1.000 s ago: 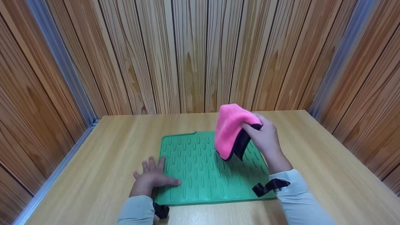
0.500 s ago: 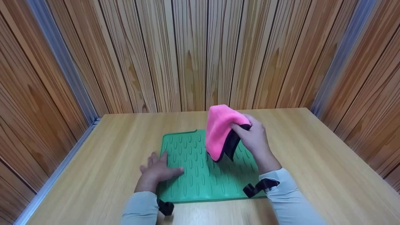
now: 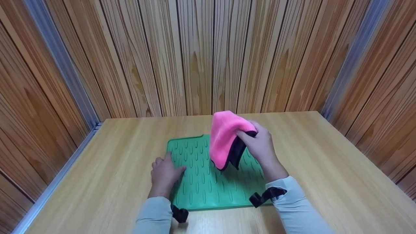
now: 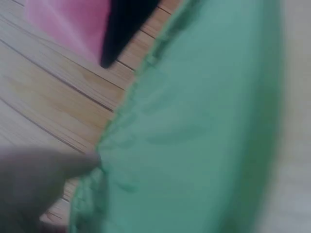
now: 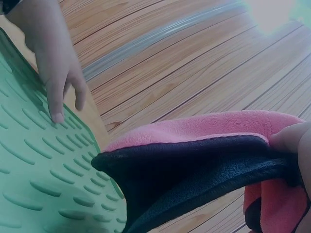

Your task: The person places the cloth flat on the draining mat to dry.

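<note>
My right hand (image 3: 264,148) pinches a folded cloth (image 3: 223,138), pink and fluffy on one side and dark on the other, and holds it above a green mat (image 3: 201,191). Thumb on top, it grips the cloth near its dark-bound edge; the cloth's lower corners hang loose. The mat lies on the table, with rows of raised oblong ridges. At its left edge rests my left hand (image 3: 164,175), fingers loosely bent. In the right wrist view the left thumb (image 5: 57,116) touches the ridged surface, and the other fingers are partly hidden.
The wooden table (image 3: 123,156) extends on every side of the mat. A wood-panelled wall (image 3: 198,58) stands at the back, with similar panels at both sides. Metal strips (image 3: 70,65) run along the corners. Black wrist mounts (image 3: 179,214) sit at both cuffs.
The right hand has carried the cloth leftward over the mat. My left hand has shifted slightly forward along the mat's left edge, its fingers less spread than before.
</note>
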### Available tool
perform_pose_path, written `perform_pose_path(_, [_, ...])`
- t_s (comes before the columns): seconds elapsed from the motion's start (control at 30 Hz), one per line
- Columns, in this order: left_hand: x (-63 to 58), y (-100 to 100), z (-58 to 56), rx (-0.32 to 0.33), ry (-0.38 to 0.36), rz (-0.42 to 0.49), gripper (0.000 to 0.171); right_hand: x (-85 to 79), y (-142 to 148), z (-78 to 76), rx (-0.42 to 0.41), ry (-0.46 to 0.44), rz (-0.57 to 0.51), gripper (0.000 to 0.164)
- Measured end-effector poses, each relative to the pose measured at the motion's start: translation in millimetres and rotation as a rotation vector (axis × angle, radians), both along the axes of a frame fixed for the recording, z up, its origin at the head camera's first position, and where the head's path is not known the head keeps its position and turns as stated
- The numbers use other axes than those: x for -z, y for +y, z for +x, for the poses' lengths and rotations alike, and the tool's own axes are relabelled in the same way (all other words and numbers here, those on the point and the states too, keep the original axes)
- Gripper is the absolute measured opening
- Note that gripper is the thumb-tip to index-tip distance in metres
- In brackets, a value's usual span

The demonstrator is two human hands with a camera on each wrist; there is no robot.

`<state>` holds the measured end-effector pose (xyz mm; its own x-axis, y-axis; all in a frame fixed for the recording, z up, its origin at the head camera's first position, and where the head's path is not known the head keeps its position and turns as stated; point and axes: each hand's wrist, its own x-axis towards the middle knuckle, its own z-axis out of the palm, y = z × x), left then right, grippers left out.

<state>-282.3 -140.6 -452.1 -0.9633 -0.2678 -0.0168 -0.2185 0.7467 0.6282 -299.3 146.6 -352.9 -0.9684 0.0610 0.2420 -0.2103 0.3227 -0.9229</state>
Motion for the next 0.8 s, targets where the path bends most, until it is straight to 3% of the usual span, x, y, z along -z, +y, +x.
perform_pose_path(0.3, [1.5,-3,-2.1,-0.023,-0.021,0.018,0.081,0.7,-3,0.6,0.019,0.030,-0.019,0.044])
perform_pose_path(0.8, [0.3,-4,-1.2,-0.019,-0.045,0.061,0.075,-5.4,-32,6.2,-0.013,0.023,-0.091,0.042])
